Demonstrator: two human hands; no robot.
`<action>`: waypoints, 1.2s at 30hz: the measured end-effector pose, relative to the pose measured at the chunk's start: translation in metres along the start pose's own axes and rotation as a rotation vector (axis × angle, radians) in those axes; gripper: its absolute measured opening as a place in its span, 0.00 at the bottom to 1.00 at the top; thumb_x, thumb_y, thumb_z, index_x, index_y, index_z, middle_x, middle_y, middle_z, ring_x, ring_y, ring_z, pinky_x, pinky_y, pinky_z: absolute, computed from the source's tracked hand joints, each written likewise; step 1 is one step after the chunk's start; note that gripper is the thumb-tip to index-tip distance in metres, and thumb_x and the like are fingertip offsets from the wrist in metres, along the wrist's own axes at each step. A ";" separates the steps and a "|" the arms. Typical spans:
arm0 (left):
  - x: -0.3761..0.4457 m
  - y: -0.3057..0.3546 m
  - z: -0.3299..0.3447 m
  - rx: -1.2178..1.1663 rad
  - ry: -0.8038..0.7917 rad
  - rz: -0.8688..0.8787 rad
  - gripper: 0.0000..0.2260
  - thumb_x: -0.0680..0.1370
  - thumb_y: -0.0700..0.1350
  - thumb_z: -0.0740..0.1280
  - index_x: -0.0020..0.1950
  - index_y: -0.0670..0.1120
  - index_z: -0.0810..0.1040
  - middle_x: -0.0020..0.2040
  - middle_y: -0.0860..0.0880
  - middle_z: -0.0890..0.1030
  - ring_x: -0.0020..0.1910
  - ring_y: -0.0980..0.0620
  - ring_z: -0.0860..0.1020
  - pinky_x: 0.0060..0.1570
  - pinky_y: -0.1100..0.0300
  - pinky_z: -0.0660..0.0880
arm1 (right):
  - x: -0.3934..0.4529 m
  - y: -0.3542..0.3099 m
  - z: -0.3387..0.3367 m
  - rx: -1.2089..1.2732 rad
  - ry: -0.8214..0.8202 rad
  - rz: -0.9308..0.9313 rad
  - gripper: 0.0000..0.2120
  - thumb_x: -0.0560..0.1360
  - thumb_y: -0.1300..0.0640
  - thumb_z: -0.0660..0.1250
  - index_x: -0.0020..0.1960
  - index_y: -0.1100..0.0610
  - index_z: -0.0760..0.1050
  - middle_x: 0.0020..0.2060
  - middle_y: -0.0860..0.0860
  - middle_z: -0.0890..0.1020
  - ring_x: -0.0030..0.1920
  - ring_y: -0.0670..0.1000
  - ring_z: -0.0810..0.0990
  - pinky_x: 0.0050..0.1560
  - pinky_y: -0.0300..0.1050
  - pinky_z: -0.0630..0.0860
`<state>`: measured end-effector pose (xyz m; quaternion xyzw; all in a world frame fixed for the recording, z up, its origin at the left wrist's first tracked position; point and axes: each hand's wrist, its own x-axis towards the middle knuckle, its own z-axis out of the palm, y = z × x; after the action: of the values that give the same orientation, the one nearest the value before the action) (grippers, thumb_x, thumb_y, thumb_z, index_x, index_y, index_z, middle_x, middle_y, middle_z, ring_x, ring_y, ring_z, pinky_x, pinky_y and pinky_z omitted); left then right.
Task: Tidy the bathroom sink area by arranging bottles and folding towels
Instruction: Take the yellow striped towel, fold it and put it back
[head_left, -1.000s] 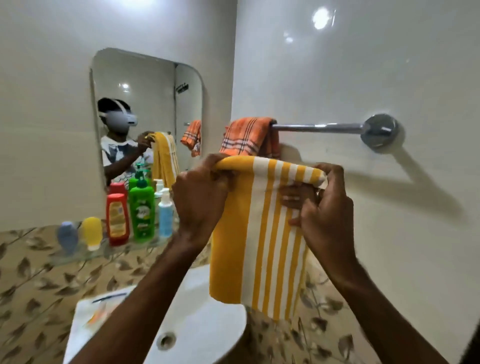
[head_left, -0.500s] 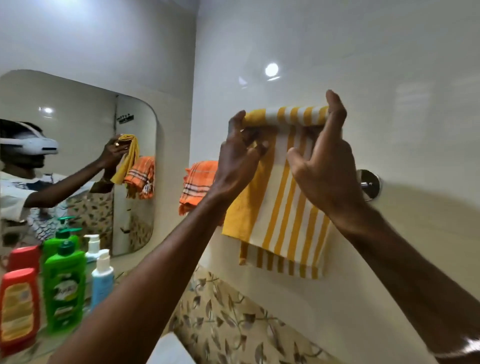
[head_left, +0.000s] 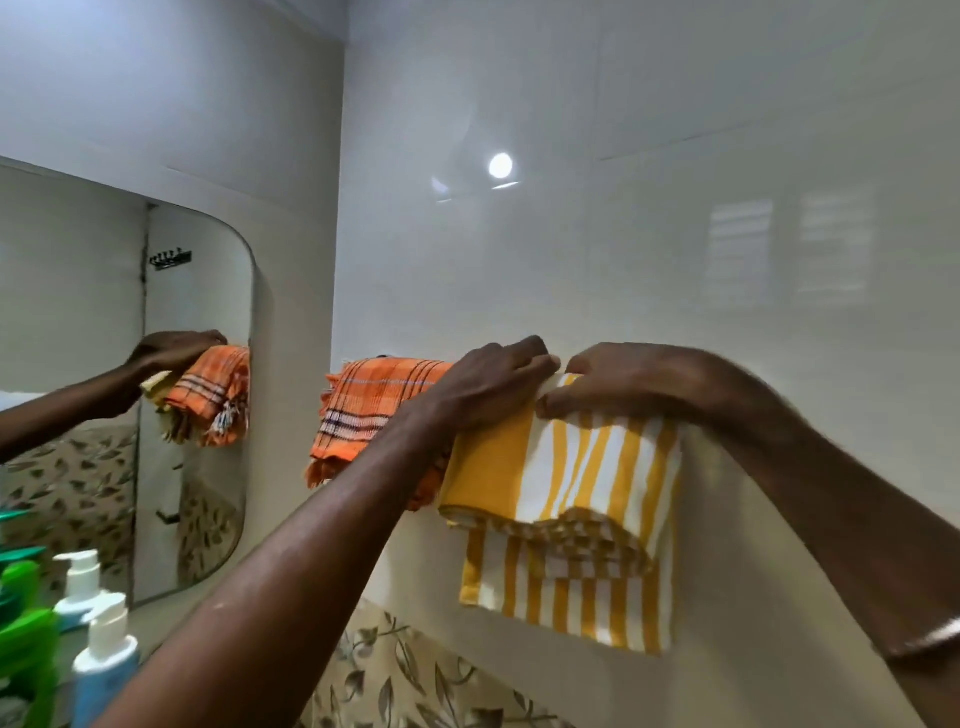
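A yellow and white striped towel (head_left: 571, 467) hangs folded over the wall rail, which is hidden under the cloth. My left hand (head_left: 493, 382) and my right hand (head_left: 634, 379) sit side by side on its top fold. The fingers of both curl over the fold toward the wall, and the right thumb presses on the front face. An orange checked towel (head_left: 363, 415) hangs just to the left, touching the yellow one. At the bottom left stand a blue pump bottle (head_left: 104, 670) and a green bottle (head_left: 26, 660).
A mirror (head_left: 104, 364) on the left wall reflects my arm and the orange towel. Glossy white tiles cover the right wall, with a leaf-patterned tile band (head_left: 415, 675) below. A bracelet (head_left: 930, 636) shows on my right wrist.
Both hands have come down with the yellow towel from above the rail. It now hangs draped over the rail beside the orange towel. The view has turned further right.
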<state>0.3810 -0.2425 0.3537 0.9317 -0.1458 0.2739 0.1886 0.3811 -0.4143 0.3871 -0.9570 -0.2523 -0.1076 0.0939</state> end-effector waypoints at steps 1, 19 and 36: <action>0.002 0.002 -0.001 0.002 -0.007 0.004 0.18 0.84 0.59 0.53 0.62 0.49 0.74 0.53 0.50 0.78 0.50 0.49 0.78 0.48 0.56 0.71 | 0.005 0.002 -0.001 0.055 -0.045 0.013 0.29 0.65 0.30 0.69 0.56 0.48 0.79 0.53 0.49 0.82 0.50 0.51 0.81 0.58 0.50 0.78; -0.087 0.010 0.113 -1.370 0.503 -0.342 0.22 0.74 0.58 0.70 0.65 0.51 0.77 0.57 0.53 0.85 0.55 0.53 0.83 0.55 0.55 0.79 | -0.015 0.005 0.001 0.333 0.031 0.066 0.32 0.80 0.32 0.51 0.67 0.54 0.76 0.63 0.52 0.80 0.60 0.53 0.79 0.63 0.48 0.73; -0.104 -0.004 0.109 -1.230 0.448 -0.368 0.15 0.76 0.55 0.70 0.60 0.52 0.79 0.52 0.56 0.86 0.50 0.56 0.85 0.46 0.62 0.80 | -0.065 0.031 0.151 1.113 0.859 0.094 0.41 0.63 0.47 0.82 0.68 0.46 0.63 0.56 0.44 0.75 0.55 0.47 0.79 0.49 0.42 0.79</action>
<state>0.3485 -0.2683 0.2088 0.5853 -0.0718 0.2911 0.7533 0.3656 -0.4359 0.2220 -0.6495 -0.1690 -0.3267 0.6655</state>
